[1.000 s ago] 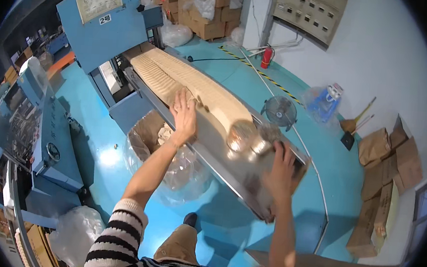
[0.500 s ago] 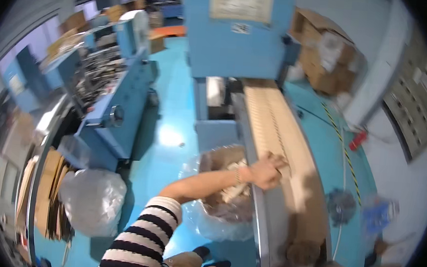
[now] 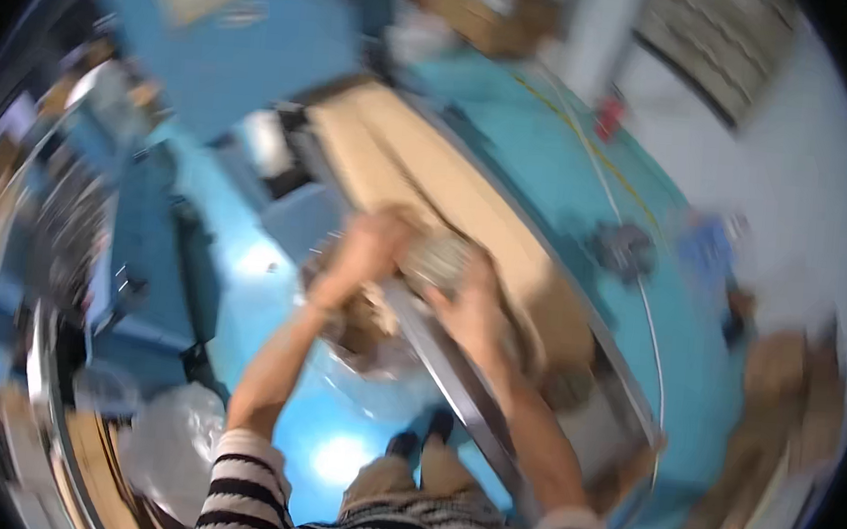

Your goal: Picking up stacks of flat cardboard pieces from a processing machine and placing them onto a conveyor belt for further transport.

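Two long tan rows (image 3: pixel 487 210) lie side by side along a metal-edged worktop (image 3: pixel 609 433) that slants from the blue machine (image 3: pixel 236 61) at upper left down towards the lower right, and both of the person's hands are at the near end of the left row. The right hand (image 3: pixel 472 306) is grasping a pale round piece (image 3: pixel 436 260), thumb on one side and fingers on the other, above the left edge of the worktop. The left hand (image 3: pixel 373 249) is just beside that piece, its fingers bent at the end of the left row; blur hides whether its grip is clenched on anything, so I cannot tell. The right row runs further down the worktop, ending in a darker, roundish shape too smeared to make out. Below the hands, against the worktop's left side, stands a bin (image 3: pixel 367 345) with a clear plastic liner and tan scraps inside. Striped sleeves (image 3: pixel 245 489) reach in from the lower edge, with tan trousers (image 3: pixel 396 481) and dark shoes (image 3: pixel 402 444) between them. A clear plastic bag (image 3: pixel 170 449) sits on the blue-green floor (image 3: pixel 246 370) at lower left, near some cardboard sheets (image 3: pixel 99 468). Right of the worktop are a fan (image 3: pixel 626 251), a red extinguisher (image 3: pixel 609 117) by the wall and brown boxes (image 3: pixel 775 377).
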`<state>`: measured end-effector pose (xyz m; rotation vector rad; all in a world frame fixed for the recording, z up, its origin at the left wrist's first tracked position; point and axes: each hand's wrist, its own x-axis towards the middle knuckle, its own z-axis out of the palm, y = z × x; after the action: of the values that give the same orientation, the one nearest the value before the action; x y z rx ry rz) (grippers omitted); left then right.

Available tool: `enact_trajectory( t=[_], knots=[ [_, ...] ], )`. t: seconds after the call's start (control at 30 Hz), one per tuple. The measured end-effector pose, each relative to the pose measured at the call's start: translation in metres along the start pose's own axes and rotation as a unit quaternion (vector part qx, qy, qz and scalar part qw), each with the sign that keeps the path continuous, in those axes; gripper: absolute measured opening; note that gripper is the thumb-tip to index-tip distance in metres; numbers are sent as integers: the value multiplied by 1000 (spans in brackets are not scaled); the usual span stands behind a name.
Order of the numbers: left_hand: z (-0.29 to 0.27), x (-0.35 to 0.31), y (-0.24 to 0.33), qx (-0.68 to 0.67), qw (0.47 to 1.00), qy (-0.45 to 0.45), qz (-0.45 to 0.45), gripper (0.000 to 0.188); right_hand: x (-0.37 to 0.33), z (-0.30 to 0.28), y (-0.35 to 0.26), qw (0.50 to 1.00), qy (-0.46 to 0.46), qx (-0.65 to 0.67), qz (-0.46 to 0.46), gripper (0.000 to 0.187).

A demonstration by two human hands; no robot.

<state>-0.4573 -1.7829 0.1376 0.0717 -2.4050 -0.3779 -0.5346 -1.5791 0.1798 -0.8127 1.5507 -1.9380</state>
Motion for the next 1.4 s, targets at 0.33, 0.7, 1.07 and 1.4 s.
enact_trajectory(
  t=[0.33, 0.7, 1.07, 1.4],
  knots=[
    [162, 81, 211, -184, 948, -196, 170, 61, -88, -214, -59, 710, 179, -681, -4, 103],
    [181, 111, 199, -67, 972, -145, 170, 59, -104, -255, -57, 933, 181, -122, 287, 63],
    [98, 246, -34, 250, 951, -125, -134, 32, -35, -238, -40, 911, 350, 16, 217, 50],
    [122, 224, -172, 93, 953, 44, -284, 19, -32, -216, -19, 952, 269, -92, 111, 56]
  ],
)
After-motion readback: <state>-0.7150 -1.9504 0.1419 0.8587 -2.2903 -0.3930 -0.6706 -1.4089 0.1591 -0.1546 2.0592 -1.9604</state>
